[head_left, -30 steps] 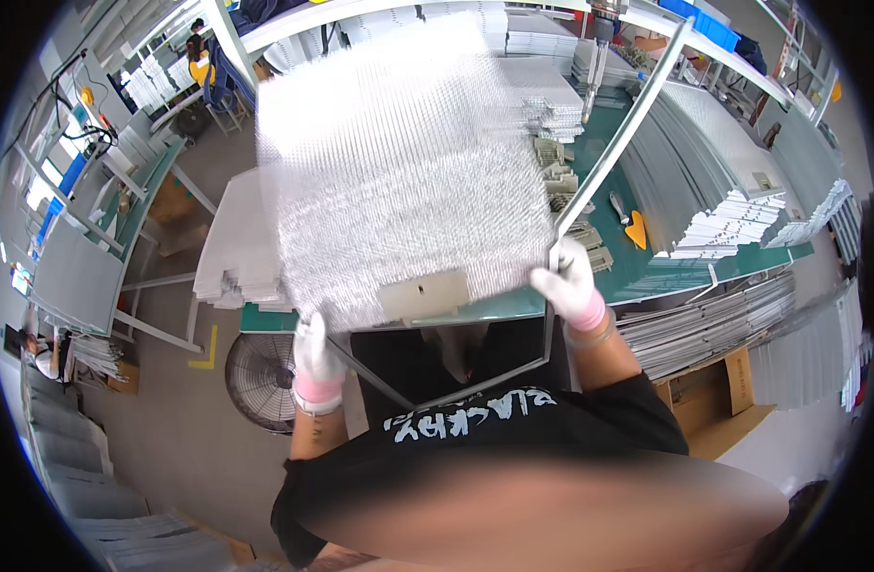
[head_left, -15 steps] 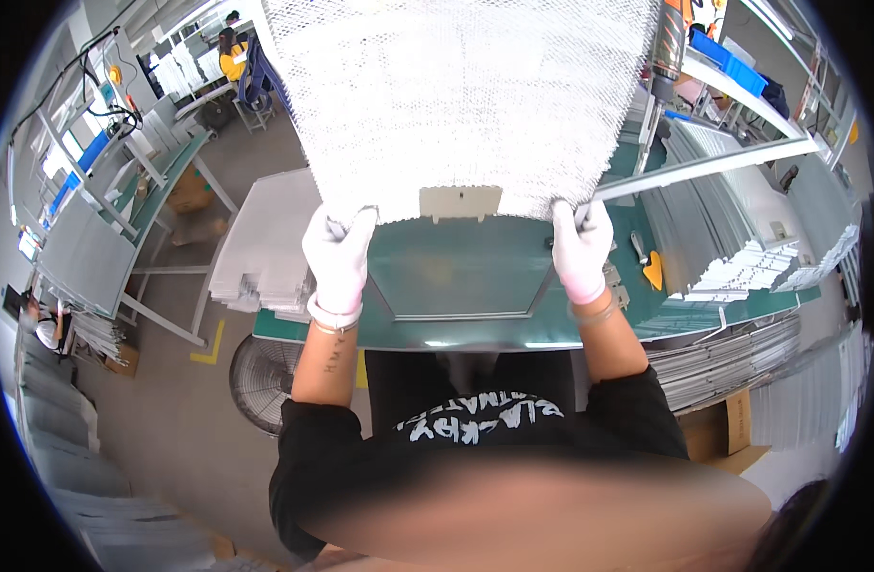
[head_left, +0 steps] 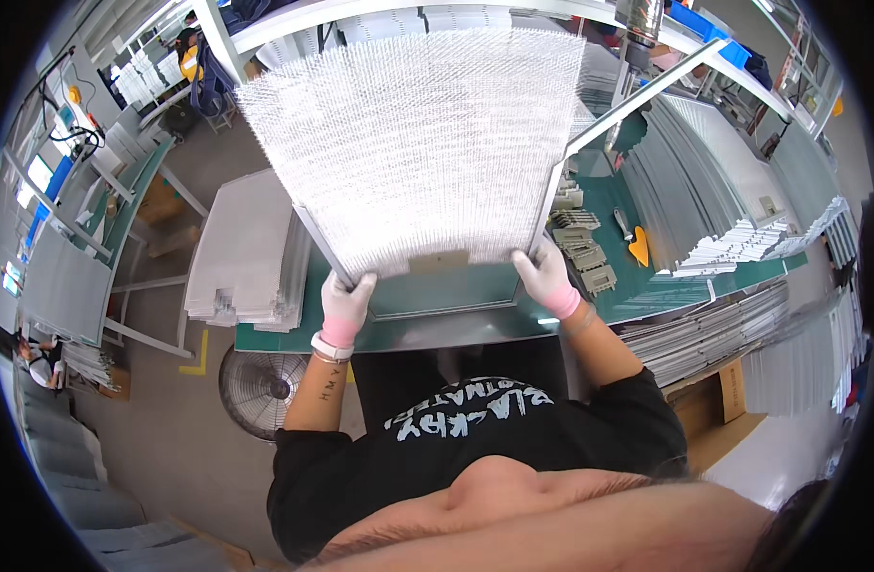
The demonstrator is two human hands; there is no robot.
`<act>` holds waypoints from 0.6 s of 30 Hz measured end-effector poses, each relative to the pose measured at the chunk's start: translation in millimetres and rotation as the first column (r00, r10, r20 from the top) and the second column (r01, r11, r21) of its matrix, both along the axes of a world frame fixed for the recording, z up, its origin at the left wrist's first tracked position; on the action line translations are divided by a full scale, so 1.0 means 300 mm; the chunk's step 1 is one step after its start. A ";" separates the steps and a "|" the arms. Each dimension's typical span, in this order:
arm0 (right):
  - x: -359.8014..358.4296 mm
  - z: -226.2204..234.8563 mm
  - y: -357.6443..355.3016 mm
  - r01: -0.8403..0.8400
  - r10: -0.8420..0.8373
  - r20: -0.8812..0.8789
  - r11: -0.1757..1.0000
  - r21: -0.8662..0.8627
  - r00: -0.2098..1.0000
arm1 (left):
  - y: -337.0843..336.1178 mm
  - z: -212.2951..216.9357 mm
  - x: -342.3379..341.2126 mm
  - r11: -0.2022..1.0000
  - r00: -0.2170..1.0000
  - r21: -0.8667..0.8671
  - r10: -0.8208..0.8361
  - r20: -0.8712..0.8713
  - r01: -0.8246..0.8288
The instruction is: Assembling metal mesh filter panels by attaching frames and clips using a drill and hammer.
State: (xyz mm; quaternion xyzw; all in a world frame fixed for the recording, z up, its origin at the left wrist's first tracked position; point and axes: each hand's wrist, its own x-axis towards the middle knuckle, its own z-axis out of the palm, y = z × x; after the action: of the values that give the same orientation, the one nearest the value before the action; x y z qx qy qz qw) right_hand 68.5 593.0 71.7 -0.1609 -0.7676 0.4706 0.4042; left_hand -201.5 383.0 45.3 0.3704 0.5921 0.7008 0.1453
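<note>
A white mesh panel (head_left: 418,143) with a ragged far edge is held up and tilted over the green workbench (head_left: 313,319). My left hand (head_left: 345,310), in a white glove with a pink cuff, is closed on its near left corner, thumb on top. The gloved right hand (head_left: 549,276) grips the near right corner the same way. Narrow grey metal strips (head_left: 320,243) run along the panel's sides by my hands. A tan patch (head_left: 439,259) sits at its near edge. Below, a thin grey rectangular outline (head_left: 446,311) shows on the bench, partly hidden by the panel.
A pale metal bar (head_left: 647,98) slants away from the panel's right edge. To the right are small grey-beige parts (head_left: 582,250), an orange scraper (head_left: 637,246) and stacked panels (head_left: 704,191). More panels (head_left: 241,248) are stacked left, above a floor fan (head_left: 263,389). People are working farther off.
The panel and both hands have come lower and nearer to me, uncovering the shelf behind. My hands are slightly closer together. The pale bar at right now slants more steeply upward.
</note>
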 end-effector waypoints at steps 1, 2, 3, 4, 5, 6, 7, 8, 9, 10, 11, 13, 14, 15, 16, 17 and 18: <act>0.027 -0.006 0.013 -0.035 0.033 0.099 0.999 0.019 0.995 | -0.013 -0.012 -0.018 0.995 0.997 -0.070 -0.065 0.052 0.069; 0.033 0.027 0.016 -0.015 0.004 0.076 0.990 0.142 0.997 | -0.026 0.009 -0.046 0.980 0.989 -0.131 -0.151 0.001 0.150; 0.032 0.089 0.022 0.003 -0.017 0.052 0.966 0.260 0.998 | -0.043 0.049 -0.081 0.955 0.971 -0.196 -0.236 -0.040 0.223; 0.026 0.140 0.031 -0.030 0.046 -0.061 0.972 0.233 0.997 | -0.049 0.095 -0.107 0.949 0.957 -0.168 -0.282 -0.072 0.267; 0.014 0.189 0.034 -0.124 0.136 -0.188 0.989 0.078 0.973 | -0.048 0.170 -0.118 0.947 0.938 -0.034 -0.320 -0.135 0.319; 0.001 0.264 0.013 -0.181 0.161 -0.304 0.983 -0.036 0.939 | -0.042 0.252 -0.115 0.942 0.938 0.072 -0.314 -0.150 0.327; -0.012 0.292 0.031 -0.174 0.118 -0.339 0.975 -0.141 0.933 | -0.038 0.340 -0.093 0.960 0.956 0.098 -0.243 -0.164 0.261; -0.024 0.354 0.002 -0.122 0.060 -0.321 0.977 -0.176 0.945 | -0.029 0.375 -0.100 0.914 0.947 0.253 -0.291 -0.137 0.317; -0.039 0.402 -0.018 -0.057 -0.010 -0.299 0.975 -0.216 0.954 | -0.026 0.410 -0.127 0.963 0.970 0.180 -0.168 -0.173 0.199; -0.048 0.388 -0.024 -0.053 -0.017 -0.287 0.971 -0.233 0.958 | -0.010 0.414 -0.088 0.964 0.990 0.241 -0.086 -0.108 0.110; -0.060 0.370 -0.027 0.098 -0.148 -0.271 0.977 -0.188 0.951 | 0.020 0.450 -0.024 0.951 0.999 0.308 -0.004 -0.049 0.019; -0.075 0.350 -0.041 0.244 -0.275 -0.260 0.959 -0.146 0.926 | 0.022 0.425 -0.004 0.946 0.997 0.324 0.037 -0.064 -0.014; -0.068 0.339 -0.058 0.259 -0.290 -0.321 0.956 -0.138 0.901 | 0.011 0.408 0.006 0.939 0.994 0.340 0.078 -0.073 -0.049; -0.064 0.329 -0.068 0.274 -0.304 -0.380 0.953 -0.130 0.874 | 0.001 0.402 0.010 0.943 0.995 0.330 0.078 -0.066 -0.052; -0.062 0.318 -0.070 0.276 -0.308 -0.369 0.951 -0.138 0.877 | -0.009 0.400 0.013 0.928 0.997 0.371 0.048 -0.056 -0.023; -0.058 0.311 -0.064 0.211 -0.249 -0.372 0.967 -0.140 0.894 | -0.012 0.396 0.015 0.909 0.999 0.417 0.017 -0.049 0.005; -0.053 0.304 -0.057 0.145 -0.189 -0.376 0.979 -0.142 0.907 | -0.027 0.355 -0.015 0.911 0.994 0.402 -0.052 -0.099 0.087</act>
State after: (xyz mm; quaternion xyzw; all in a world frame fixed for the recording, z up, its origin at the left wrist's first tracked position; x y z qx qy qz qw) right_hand 52.7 575.9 163.0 -0.1522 -0.6287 0.4985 0.5772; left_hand -206.0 375.0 151.9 0.4432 0.4259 0.7862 0.0645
